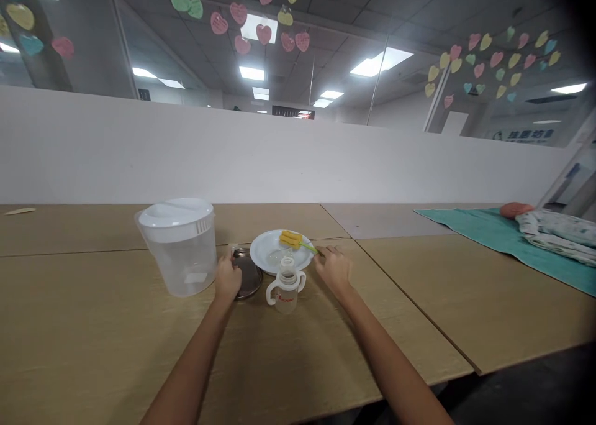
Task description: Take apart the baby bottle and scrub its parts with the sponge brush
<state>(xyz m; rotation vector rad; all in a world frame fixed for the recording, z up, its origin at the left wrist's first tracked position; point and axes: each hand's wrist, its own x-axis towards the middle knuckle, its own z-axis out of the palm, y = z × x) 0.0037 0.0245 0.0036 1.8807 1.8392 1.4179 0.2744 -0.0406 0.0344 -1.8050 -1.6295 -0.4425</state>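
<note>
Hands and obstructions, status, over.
Left hand at dark metal tray. Right hand on green handle of yellow sponge brush. Clear white-handled bottle stands before round white plate.

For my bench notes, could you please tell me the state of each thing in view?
Clear pitcher: upright, white lid on.
White plate: face up.
Sponge brush: head over the plate, handle in the right hand.
Two-handled bottle: upright; whether open is unclear.
Dark tray: flat, face up.
Teal cloth: spread out.
Patterned cloth: bundled.
Ceiling lights: lit.
</note>
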